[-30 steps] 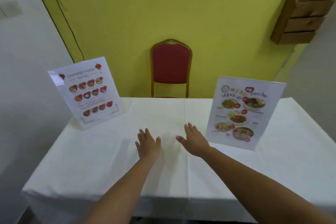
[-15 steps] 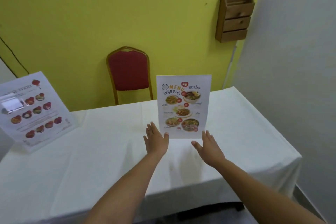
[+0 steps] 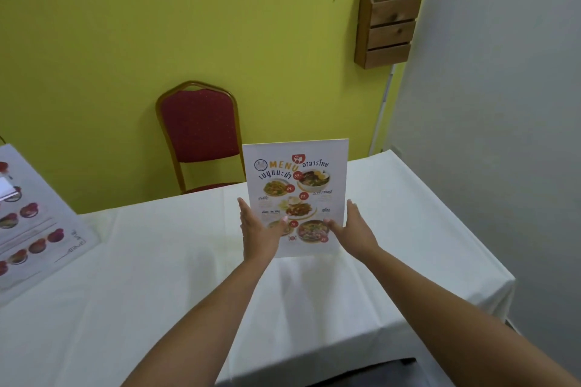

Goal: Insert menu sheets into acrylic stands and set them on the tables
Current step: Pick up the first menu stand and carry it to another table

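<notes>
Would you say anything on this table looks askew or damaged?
Nothing stands out: the Thai menu stand is upright between the left hand and right hand, and the tablecloth shows only fold creases.

Menu stand [image 3: 297, 195] on table [image 3: 157, 276], chair [image 3: 201, 135] behind, second stand [image 3: 34, 223] left.

This looks like a restaurant or banquet dining room: a table [image 3: 408, 229] draped in white cloth carries an upright food menu in a clear stand [image 3: 297, 185], a red padded banquet chair with a gold frame [image 3: 201, 135] waits behind it, and a wooden wall-mounted holder [image 3: 388, 19] hangs on the yellow wall.
</notes>
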